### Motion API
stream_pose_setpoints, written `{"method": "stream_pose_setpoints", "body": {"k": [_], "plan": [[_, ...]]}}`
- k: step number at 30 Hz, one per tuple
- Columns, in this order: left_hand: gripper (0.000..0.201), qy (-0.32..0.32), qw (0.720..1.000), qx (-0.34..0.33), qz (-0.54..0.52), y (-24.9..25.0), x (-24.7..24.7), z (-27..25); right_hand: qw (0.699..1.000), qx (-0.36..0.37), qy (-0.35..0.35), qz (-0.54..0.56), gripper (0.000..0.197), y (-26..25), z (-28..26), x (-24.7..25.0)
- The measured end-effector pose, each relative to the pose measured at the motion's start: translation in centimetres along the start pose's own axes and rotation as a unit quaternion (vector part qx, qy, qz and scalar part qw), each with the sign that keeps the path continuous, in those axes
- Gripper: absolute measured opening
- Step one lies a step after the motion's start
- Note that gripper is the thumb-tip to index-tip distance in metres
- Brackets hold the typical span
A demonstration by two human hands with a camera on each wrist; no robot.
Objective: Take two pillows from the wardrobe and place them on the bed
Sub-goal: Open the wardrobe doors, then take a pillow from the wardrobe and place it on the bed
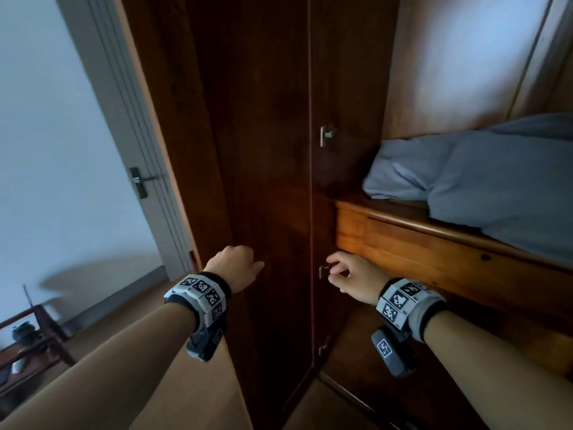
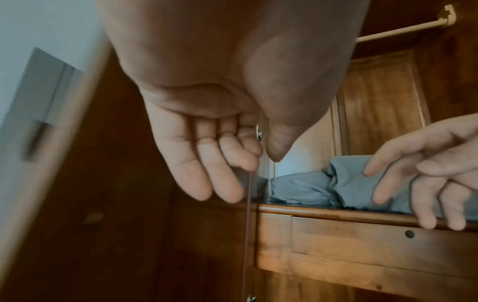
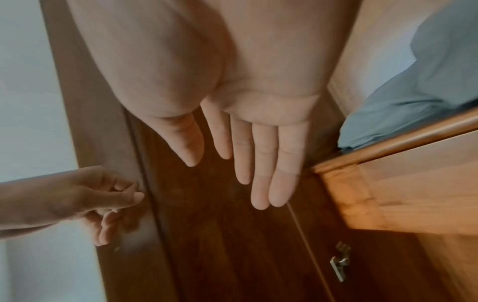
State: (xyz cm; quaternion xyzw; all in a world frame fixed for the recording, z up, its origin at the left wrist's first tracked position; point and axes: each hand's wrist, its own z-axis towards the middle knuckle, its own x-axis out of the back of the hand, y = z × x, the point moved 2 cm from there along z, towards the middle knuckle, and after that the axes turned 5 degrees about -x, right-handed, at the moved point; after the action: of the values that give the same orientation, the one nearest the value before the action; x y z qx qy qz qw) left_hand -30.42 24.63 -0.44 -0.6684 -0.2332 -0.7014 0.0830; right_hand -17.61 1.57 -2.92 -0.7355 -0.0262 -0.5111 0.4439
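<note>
Pillows [image 1: 483, 178] in blue-grey covers are seen from the head lying on the wardrobe shelf [image 1: 434, 225]. From the left wrist, the left hand [image 2: 207, 143] is shown loosely curled, holding nothing. From the right wrist, the right hand [image 3: 248, 130] is shown with fingers straight, empty, before the dark door [image 3: 232, 245].
</note>
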Motion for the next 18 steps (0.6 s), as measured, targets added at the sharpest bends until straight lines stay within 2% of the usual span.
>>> {"method": "stream_pose_setpoints", "body": {"k": [2,4,8,11,16,18], "plan": [[0.031,0.017,0.999,-0.014,-0.031,1.7,0.1,1.1,1.000,-0.015,0.006,-0.001,0.043,1.0,-0.3,1.3],[0.033,0.037,0.996,-0.061,-0.048,5.3,-0.4,4.4,0.998,-0.046,0.035,0.004,0.042,3.9,-0.8,3.9],[0.038,0.050,0.985,-0.151,-0.074,14.1,-2.0,11.2,0.985,-0.120,0.120,0.011,0.040,10.4,-1.8,9.7],[0.039,0.051,0.972,-0.216,-0.081,21.4,-4.0,16.8,0.972,-0.181,0.151,0.013,0.048,15.3,-2.4,13.6],[0.034,0.043,0.937,-0.331,-0.104,33.6,-6.4,25.1,0.941,-0.242,0.234,-0.013,0.058,23.2,-1.4,20.9],[0.031,0.035,0.921,-0.368,-0.123,38.0,-7.3,28.6,0.923,-0.269,0.274,-0.017,0.068,26.4,-0.5,24.1]]}}
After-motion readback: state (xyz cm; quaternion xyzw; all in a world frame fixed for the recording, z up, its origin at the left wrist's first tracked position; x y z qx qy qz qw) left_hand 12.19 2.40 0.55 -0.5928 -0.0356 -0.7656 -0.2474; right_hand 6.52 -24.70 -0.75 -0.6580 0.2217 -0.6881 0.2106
